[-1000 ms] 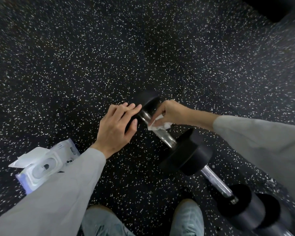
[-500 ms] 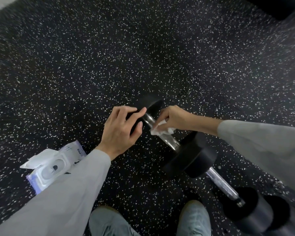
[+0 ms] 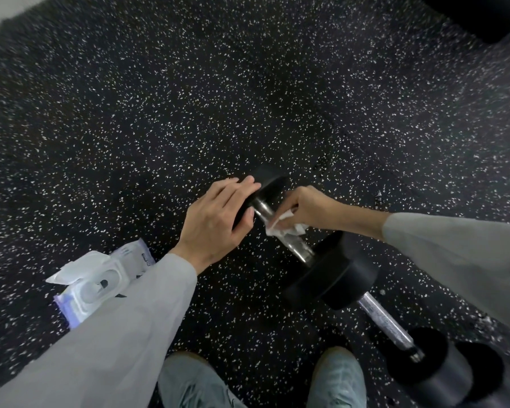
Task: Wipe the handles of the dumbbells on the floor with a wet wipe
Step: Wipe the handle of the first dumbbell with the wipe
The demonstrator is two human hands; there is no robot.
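Left hand (image 3: 215, 222): grips far dumbbell head (image 3: 267, 188).
Right hand (image 3: 309, 206): pinches wet wipe (image 3: 281, 226) on dumbbell handle (image 3: 289, 240).
Wipes pack (image 3: 100, 285): floor (image 3: 189, 98), near left.

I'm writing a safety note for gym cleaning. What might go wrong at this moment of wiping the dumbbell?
1. The round black dumbbell might roll; only the left hand on its far head steadies it.
2. The right hand pinches the small white wet wipe loosely, so it could slip off the chrome handle.
3. The second black dumbbell lies close by, beside the light shoes; a trip or stubbed toe is possible.
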